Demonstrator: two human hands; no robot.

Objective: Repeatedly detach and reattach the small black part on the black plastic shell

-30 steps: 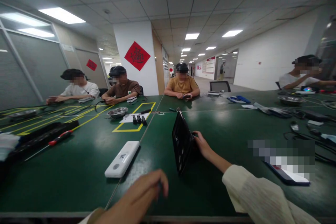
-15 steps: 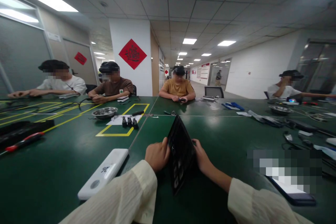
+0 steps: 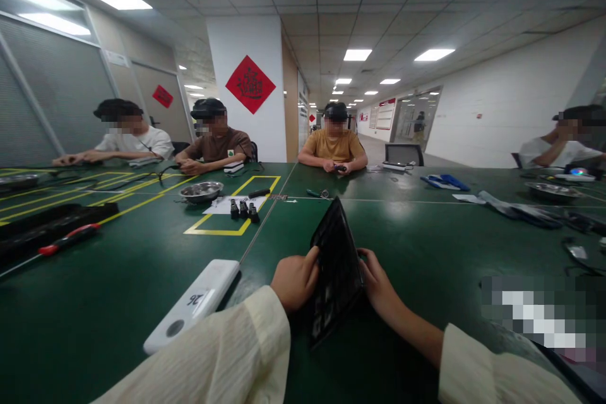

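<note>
A thin black panel [image 3: 337, 265] with rounded shapes on its face stands tilted up over the table in front of me; its exact kind is not clear. My left hand [image 3: 294, 281] grips its left edge, one finger or thumb lying on the face. On the other side, my right hand [image 3: 381, 278] is closed at the right edge, with some fingertips hidden behind the panel. A white oblong device [image 3: 194, 306] marked 26, like a power bank, lies left of my left forearm.
Beyond the panel are a metal bowl [image 3: 201, 192], several small black parts [image 3: 244, 210] and pliers [image 3: 317, 194]. A red-and-black screwdriver [image 3: 70, 240] lies by a black tray [image 3: 52, 221] at left. A blurred-out phone is at right. Co-workers sit around the green table [image 3: 156, 290].
The view has turned a little left, so the surroundings shift right. The panel has swung slightly, showing its face more broadly. Both hands keep hold of it.
</note>
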